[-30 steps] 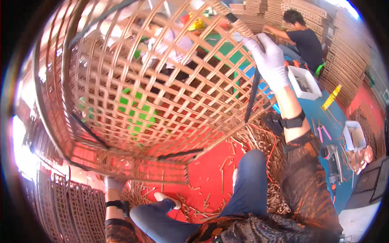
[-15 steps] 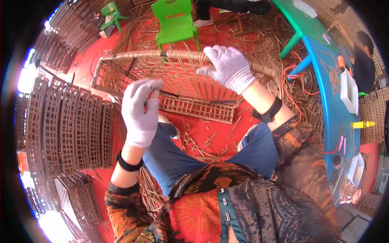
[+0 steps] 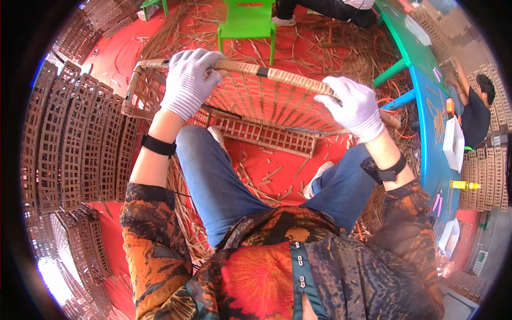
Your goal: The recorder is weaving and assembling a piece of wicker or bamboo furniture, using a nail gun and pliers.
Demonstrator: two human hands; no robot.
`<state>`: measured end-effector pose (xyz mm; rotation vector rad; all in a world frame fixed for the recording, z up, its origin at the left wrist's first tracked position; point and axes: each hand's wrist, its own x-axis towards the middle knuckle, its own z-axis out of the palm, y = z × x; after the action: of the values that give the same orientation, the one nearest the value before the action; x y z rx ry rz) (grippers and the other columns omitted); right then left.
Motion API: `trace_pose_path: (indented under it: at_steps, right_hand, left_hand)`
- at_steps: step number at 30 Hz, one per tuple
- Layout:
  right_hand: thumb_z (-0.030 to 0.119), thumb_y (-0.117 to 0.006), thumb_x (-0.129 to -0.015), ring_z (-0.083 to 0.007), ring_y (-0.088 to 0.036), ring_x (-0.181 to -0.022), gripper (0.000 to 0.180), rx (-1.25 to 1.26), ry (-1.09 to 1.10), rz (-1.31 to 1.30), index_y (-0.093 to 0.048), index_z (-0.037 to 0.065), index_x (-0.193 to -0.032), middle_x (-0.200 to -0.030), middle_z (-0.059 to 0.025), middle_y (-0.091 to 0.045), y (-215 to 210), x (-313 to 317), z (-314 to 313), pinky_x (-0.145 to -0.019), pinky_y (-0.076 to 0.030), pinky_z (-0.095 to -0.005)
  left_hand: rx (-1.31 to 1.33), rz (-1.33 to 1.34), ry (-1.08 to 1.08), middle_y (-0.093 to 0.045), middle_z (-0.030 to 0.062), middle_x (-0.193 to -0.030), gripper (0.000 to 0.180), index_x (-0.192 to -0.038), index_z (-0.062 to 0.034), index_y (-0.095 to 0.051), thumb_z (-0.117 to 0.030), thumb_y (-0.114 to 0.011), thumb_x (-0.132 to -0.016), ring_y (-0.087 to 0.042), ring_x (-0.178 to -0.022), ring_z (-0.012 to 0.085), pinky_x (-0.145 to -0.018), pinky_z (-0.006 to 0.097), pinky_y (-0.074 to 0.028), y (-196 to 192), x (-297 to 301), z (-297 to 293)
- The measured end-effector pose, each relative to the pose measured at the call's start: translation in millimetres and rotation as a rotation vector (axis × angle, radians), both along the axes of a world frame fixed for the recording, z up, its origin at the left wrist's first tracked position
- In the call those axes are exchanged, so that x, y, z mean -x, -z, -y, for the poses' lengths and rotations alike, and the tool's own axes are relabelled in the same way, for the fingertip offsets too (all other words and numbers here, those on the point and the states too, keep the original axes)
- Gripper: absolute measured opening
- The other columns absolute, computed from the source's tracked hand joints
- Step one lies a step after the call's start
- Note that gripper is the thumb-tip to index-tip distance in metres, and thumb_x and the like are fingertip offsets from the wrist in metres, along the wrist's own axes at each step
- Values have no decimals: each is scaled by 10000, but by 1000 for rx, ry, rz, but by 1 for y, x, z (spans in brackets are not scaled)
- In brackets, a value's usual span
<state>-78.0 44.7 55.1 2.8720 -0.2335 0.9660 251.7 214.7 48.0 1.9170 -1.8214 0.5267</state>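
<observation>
A large rectangular basket of tan woven wicker (image 3: 293,79) stands tilted in front of my knees, its open lattice showing the red floor through it. My left hand (image 3: 188,82), in a white ribbed glove, is closed over the wrapped top rim towards the left. Further right on that same rim, my gloved right hand (image 3: 354,106) has its fingers curled over the edge, thumb on the near side. A narrower woven side (image 3: 266,137) lies low near the floor between my feet. My palms hide short parts of the rim.
Stacked woven baskets (image 3: 74,138) rise at the left. A green chair (image 3: 245,21) stands beyond the basket, with a seated person's dark-clothed legs (image 3: 320,8) near it. A blue table (image 3: 434,138) runs along the right, another person (image 3: 474,112) behind it. Cut strips litter the red floor.
My left hand has gone from loose above the basket to gripping its rim. My right hand has shifted right and down along the rim. The view has also shifted.
</observation>
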Motion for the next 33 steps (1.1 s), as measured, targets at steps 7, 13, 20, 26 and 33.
trace_pose_path:
  at_steps: [7, 13, 20, 26, 33]
  right_hand:
    - [273, -795, -824, -296, -679, -871, 364, -112, 97, -93, -634, 95, -1097, -961, -89, -680, 3, 14, 32, -740, -558, -400]
    - [170, -739, -839, -267, -593, -1055, 291, 56, 191, 86, -670, 132, -1119, -1070, -66, -652, 25, -13, 15, -951, -446, -447]
    - [163, -677, -955, -216, -677, -841, 308, -1164, 169, 322, -633, 36, -1232, -1029, -83, -689, 57, -83, 21, -734, -564, -341]
    - [151, -571, -997, -170, -616, -857, 211, -2066, -14, 835, -642, 73, -1180, -961, -43, -663, 65, -138, 47, -807, -536, -363]
    - [157, -599, -984, -154, -589, -799, 81, -2258, -277, 996, -637, 94, -950, -907, -9, -641, 79, -162, 58, -752, -520, -333]
  left_hand:
    - [65, 73, -52, -671, 43, -979, 327, -1070, -144, -686, -343, -726, -815, -623, -963, 296, -883, 439, -447, 16, 17, 37]
    - [64, 92, -57, -667, 38, -1018, 324, -1124, -146, -665, -356, -684, -878, -614, -1021, 275, -923, 442, -439, 27, -13, 103]
    - [67, 9, 18, -658, 92, -948, 249, -960, -127, -686, -349, -637, -859, -613, -985, 305, -879, 461, -427, 27, -31, 142]
    - [118, -71, -23, -670, 78, -894, 240, -883, -136, -705, -369, -674, -834, -628, -966, 283, -860, 429, -427, 34, -31, 152]
    - [289, -114, 60, -663, 67, -880, 220, -877, -134, -705, -344, -713, -811, -621, -949, 279, -878, 424, -423, 40, -28, 152]
